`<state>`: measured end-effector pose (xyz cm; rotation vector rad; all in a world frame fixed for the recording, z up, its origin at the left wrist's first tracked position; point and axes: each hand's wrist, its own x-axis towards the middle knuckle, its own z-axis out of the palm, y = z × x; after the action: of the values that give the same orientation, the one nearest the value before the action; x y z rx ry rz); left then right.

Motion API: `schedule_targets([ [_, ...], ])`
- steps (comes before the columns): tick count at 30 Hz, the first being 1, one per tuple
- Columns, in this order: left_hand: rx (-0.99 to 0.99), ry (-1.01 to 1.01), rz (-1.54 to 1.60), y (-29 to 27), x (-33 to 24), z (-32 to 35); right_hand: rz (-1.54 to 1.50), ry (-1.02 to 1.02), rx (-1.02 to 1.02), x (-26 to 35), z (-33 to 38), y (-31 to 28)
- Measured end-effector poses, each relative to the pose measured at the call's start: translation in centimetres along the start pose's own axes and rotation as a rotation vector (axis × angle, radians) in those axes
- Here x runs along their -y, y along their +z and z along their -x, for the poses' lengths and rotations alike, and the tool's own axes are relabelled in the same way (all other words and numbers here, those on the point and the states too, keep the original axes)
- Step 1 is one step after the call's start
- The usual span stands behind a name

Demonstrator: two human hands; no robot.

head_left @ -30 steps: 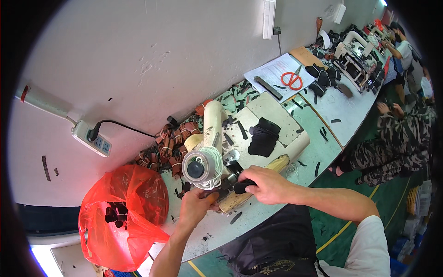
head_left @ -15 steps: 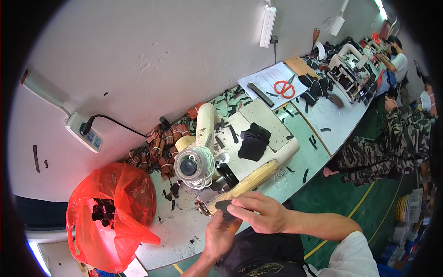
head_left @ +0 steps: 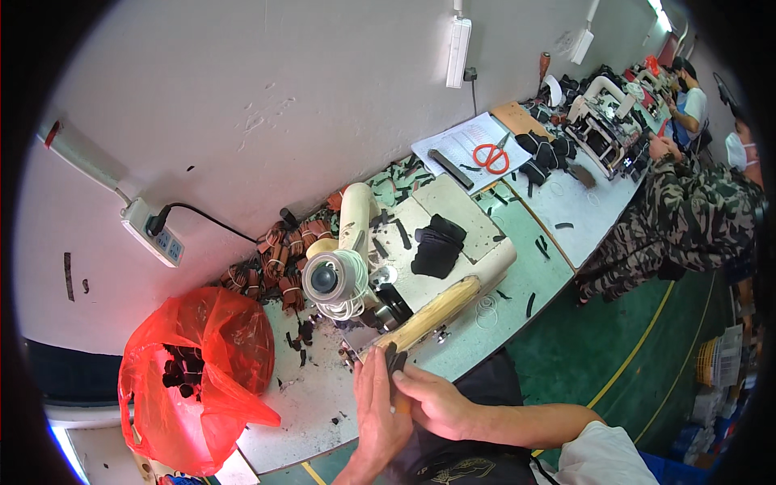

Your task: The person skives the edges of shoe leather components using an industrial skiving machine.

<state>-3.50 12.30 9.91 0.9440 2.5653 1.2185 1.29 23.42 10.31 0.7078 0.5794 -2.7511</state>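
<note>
My left hand [head_left: 378, 408] and my right hand [head_left: 435, 402] meet at the table's front edge. Between them they hold small black strips [head_left: 395, 360], pressed together with the tips pointing up. The left fingers lie straight along one side, while the right fingers and thumb close on the other. A slim orange piece [head_left: 402, 402] shows between the palms; its kind is mostly hidden. Just beyond my fingertips is the yellowish padded front edge [head_left: 440, 309] of a cream sewing machine [head_left: 477, 230]. A folded black stack of fabric [head_left: 438, 246] rests on top of the machine.
At left stands a red plastic bag [head_left: 242, 339] with black pieces inside. Brown bundles [head_left: 276, 257] lie along the wall. Red-handled scissors [head_left: 491, 158] rest on paper sheets [head_left: 453, 141]. A person in camouflage clothing [head_left: 679, 210] sits at right, near another machine [head_left: 602, 121].
My left fingers have straightened upward along the strips. My right hand has moved down and left, closer to the left palm. The person at right has raised their hands, one with something red.
</note>
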Motion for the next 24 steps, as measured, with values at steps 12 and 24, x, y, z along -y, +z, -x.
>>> schedule_targets([
  [12,0.404,-0.620,0.585,-5.5,6.6,-5.2,1.159,0.039,0.128,2.9,-2.5,-3.7],
  [24,0.373,-0.807,0.367,-3.1,6.4,-7.9,1.959,-0.819,-0.198,7.2,-5.3,-2.7],
])
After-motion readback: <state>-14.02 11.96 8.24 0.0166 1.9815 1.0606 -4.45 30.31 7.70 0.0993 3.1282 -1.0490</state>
